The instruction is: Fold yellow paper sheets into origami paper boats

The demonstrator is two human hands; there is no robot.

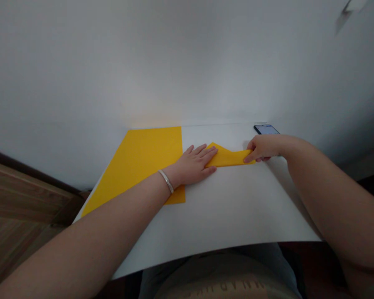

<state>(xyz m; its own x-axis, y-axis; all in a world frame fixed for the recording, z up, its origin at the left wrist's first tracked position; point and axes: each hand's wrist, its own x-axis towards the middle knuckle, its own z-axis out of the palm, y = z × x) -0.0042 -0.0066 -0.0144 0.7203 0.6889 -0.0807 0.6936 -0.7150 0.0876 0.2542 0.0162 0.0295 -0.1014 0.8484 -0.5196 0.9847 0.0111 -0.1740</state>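
A folded piece of yellow paper (226,158) lies on the white table, long and narrow with a peaked upper edge near its left end. My left hand (197,166) is flat with its fingers spread, and its fingertips press on the left end of the folded paper. The right end is pinched between the thumb and fingers of my right hand (262,148). Under my left wrist and forearm lies a large flat sheet of yellow paper (149,158), partly covered by the arm.
The white table (224,216) stands against a pale wall (187,62). A phone (267,129) lies at the table's back right, beyond my right hand. Wooden furniture (25,207) stands at the left, and the table's near edge is close to my body.
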